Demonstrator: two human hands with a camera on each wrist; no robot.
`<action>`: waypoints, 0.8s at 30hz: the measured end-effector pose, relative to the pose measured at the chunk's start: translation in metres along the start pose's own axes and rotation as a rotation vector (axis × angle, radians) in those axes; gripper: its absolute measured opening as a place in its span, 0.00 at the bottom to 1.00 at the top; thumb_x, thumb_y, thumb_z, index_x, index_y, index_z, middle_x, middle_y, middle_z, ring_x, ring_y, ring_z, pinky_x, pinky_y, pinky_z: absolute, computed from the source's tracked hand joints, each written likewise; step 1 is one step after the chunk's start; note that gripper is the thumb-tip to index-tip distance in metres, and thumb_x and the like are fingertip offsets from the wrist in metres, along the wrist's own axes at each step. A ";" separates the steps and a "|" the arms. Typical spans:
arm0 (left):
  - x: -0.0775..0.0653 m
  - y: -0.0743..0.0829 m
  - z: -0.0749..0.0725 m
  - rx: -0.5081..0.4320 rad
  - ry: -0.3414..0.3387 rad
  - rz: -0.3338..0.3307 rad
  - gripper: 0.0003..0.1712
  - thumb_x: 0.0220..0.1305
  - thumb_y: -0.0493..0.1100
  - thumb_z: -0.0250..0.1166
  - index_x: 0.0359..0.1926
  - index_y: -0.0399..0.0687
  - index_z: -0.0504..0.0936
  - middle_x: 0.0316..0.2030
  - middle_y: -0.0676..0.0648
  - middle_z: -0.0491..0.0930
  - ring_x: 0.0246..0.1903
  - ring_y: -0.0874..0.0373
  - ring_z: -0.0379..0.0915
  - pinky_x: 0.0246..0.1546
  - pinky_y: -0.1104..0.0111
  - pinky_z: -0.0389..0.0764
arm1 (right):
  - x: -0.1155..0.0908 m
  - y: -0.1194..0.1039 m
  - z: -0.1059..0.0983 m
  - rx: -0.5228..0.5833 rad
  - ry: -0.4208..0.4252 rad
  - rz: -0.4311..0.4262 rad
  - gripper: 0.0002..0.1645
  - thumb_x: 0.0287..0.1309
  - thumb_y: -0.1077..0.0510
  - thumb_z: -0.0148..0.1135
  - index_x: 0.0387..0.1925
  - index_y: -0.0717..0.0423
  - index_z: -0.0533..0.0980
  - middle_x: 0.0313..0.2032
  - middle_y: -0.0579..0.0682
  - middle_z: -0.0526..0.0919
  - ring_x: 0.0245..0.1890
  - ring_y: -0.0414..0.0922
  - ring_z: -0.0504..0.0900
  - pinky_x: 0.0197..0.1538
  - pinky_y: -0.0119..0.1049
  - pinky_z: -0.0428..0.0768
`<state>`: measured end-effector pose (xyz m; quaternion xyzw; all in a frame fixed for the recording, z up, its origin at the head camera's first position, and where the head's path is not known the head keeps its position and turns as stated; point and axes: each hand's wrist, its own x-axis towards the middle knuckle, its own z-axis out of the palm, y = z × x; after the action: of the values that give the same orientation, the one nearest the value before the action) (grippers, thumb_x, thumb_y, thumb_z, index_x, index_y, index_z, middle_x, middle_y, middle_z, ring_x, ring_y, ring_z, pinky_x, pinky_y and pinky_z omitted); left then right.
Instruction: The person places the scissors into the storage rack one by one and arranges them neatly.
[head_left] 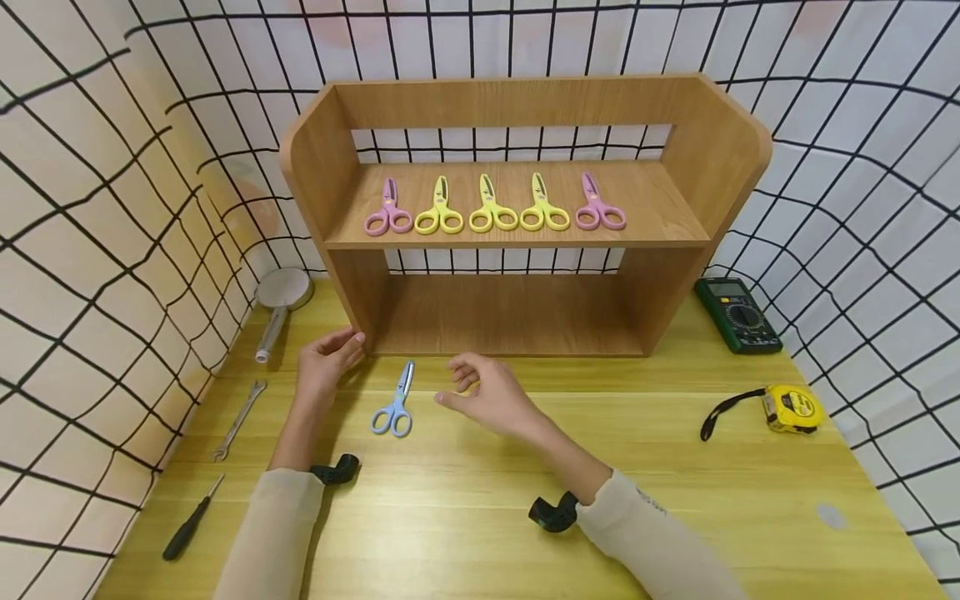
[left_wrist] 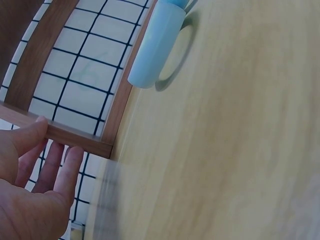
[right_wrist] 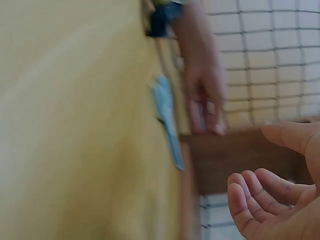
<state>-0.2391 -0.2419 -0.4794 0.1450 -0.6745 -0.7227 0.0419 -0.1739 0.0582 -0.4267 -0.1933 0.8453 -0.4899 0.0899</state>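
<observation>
My left hand (head_left: 324, 367) is at the front lower left corner of a two-tier wooden shelf (head_left: 517, 315). In the left wrist view its thumb and fingers lie on opposite sides of the shelf's panel edge (left_wrist: 82, 141), pinching it. Blue-handled scissors (head_left: 394, 410) lie on the table between my hands, points toward the shelf. To their right hovers my right hand (head_left: 491, 396), fingers loosely bent and holding nothing. On the upper tier, pink scissors (head_left: 388, 212) stand at the left end, several yellow scissors (head_left: 489, 208) in the middle and pink scissors (head_left: 597, 207) at the right.
Along the table's left side lie a round-headed grey handheld item (head_left: 285, 292), a wrench (head_left: 240, 421) and a screwdriver (head_left: 193, 521). A multimeter (head_left: 738, 317) and a yellow tape measure (head_left: 792, 408) lie at the right. Black-lined white grid (head_left: 847, 125) surrounds the table.
</observation>
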 end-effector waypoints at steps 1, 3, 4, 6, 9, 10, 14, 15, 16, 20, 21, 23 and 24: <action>0.000 0.000 0.000 -0.003 0.000 0.002 0.28 0.65 0.41 0.73 0.63 0.34 0.80 0.44 0.55 0.84 0.49 0.60 0.86 0.58 0.66 0.86 | 0.002 0.002 0.009 0.009 -0.012 0.008 0.31 0.61 0.50 0.75 0.61 0.58 0.77 0.51 0.56 0.84 0.48 0.46 0.82 0.50 0.37 0.86; 0.000 -0.001 0.001 0.000 -0.001 0.005 0.28 0.65 0.41 0.73 0.63 0.34 0.80 0.43 0.56 0.84 0.49 0.60 0.86 0.58 0.66 0.86 | 0.007 0.005 0.026 0.026 -0.033 0.015 0.32 0.59 0.50 0.76 0.61 0.60 0.77 0.52 0.58 0.84 0.48 0.48 0.82 0.50 0.38 0.86; 0.000 -0.001 0.001 -0.004 -0.001 0.007 0.28 0.65 0.41 0.73 0.63 0.34 0.80 0.43 0.56 0.84 0.49 0.60 0.86 0.57 0.66 0.86 | 0.009 0.006 0.034 0.036 -0.039 0.020 0.33 0.59 0.51 0.77 0.61 0.61 0.77 0.52 0.59 0.84 0.48 0.49 0.83 0.50 0.38 0.87; 0.001 -0.001 0.002 -0.010 0.001 0.009 0.28 0.65 0.41 0.73 0.63 0.34 0.80 0.43 0.56 0.84 0.49 0.60 0.86 0.57 0.66 0.86 | 0.012 0.007 0.046 0.056 -0.054 0.035 0.34 0.57 0.51 0.78 0.61 0.61 0.77 0.52 0.58 0.83 0.49 0.50 0.83 0.51 0.39 0.87; 0.001 -0.001 0.001 -0.010 -0.001 0.014 0.28 0.65 0.41 0.73 0.62 0.33 0.80 0.42 0.56 0.84 0.49 0.59 0.86 0.57 0.66 0.86 | 0.017 0.011 0.063 0.073 -0.059 0.056 0.35 0.54 0.51 0.80 0.59 0.61 0.78 0.50 0.56 0.84 0.47 0.48 0.82 0.50 0.37 0.86; 0.001 -0.002 0.001 -0.009 -0.001 0.014 0.28 0.65 0.41 0.73 0.62 0.33 0.80 0.42 0.56 0.84 0.48 0.60 0.86 0.57 0.66 0.86 | 0.017 0.012 0.067 0.070 -0.062 0.070 0.35 0.53 0.50 0.81 0.59 0.61 0.78 0.50 0.55 0.83 0.46 0.47 0.82 0.49 0.36 0.85; 0.000 -0.002 0.001 0.011 -0.002 0.018 0.27 0.66 0.41 0.73 0.62 0.33 0.80 0.42 0.56 0.84 0.48 0.61 0.86 0.57 0.67 0.86 | 0.019 0.014 0.079 0.007 -0.070 0.099 0.36 0.51 0.46 0.82 0.57 0.58 0.79 0.49 0.51 0.83 0.45 0.45 0.79 0.47 0.35 0.84; 0.000 -0.002 0.001 0.015 -0.002 0.018 0.27 0.66 0.42 0.73 0.62 0.33 0.80 0.43 0.56 0.84 0.47 0.62 0.85 0.56 0.67 0.86 | 0.019 0.014 0.080 -0.024 -0.074 0.103 0.36 0.51 0.45 0.82 0.57 0.57 0.79 0.50 0.50 0.83 0.47 0.44 0.80 0.49 0.35 0.84; 0.000 -0.002 0.001 0.017 -0.002 0.021 0.27 0.66 0.41 0.73 0.62 0.33 0.80 0.43 0.56 0.84 0.47 0.62 0.85 0.56 0.68 0.86 | 0.019 0.013 0.081 -0.056 -0.076 0.104 0.37 0.50 0.43 0.82 0.57 0.56 0.79 0.51 0.49 0.83 0.48 0.45 0.80 0.50 0.36 0.85; 0.000 -0.001 0.001 0.013 0.000 0.032 0.27 0.66 0.41 0.73 0.62 0.33 0.80 0.42 0.56 0.84 0.47 0.62 0.85 0.56 0.67 0.86 | 0.022 0.011 0.086 -0.164 -0.071 0.097 0.36 0.48 0.42 0.83 0.55 0.54 0.81 0.50 0.48 0.83 0.51 0.44 0.80 0.53 0.38 0.84; 0.000 -0.001 0.002 0.011 0.000 0.034 0.27 0.66 0.41 0.73 0.62 0.33 0.80 0.42 0.56 0.84 0.47 0.62 0.85 0.56 0.67 0.86 | 0.023 0.011 0.087 -0.186 -0.069 0.101 0.36 0.47 0.42 0.83 0.54 0.54 0.81 0.49 0.47 0.83 0.50 0.44 0.79 0.52 0.38 0.84; 0.000 -0.001 0.002 0.005 0.000 0.033 0.26 0.66 0.40 0.73 0.61 0.33 0.80 0.42 0.56 0.84 0.47 0.61 0.86 0.56 0.67 0.86 | 0.024 0.010 0.090 -0.229 -0.059 0.110 0.35 0.46 0.42 0.84 0.52 0.53 0.82 0.46 0.45 0.81 0.47 0.42 0.78 0.49 0.36 0.83; 0.000 -0.001 0.002 0.000 0.001 0.032 0.26 0.66 0.40 0.73 0.61 0.32 0.80 0.42 0.56 0.84 0.47 0.61 0.86 0.56 0.66 0.87 | 0.024 0.010 0.091 -0.249 -0.054 0.117 0.34 0.45 0.42 0.84 0.51 0.52 0.82 0.45 0.45 0.81 0.46 0.41 0.78 0.47 0.35 0.82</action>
<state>-0.2390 -0.2402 -0.4806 0.1344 -0.6766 -0.7219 0.0539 -0.1668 -0.0199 -0.4806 -0.1665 0.9066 -0.3699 0.1162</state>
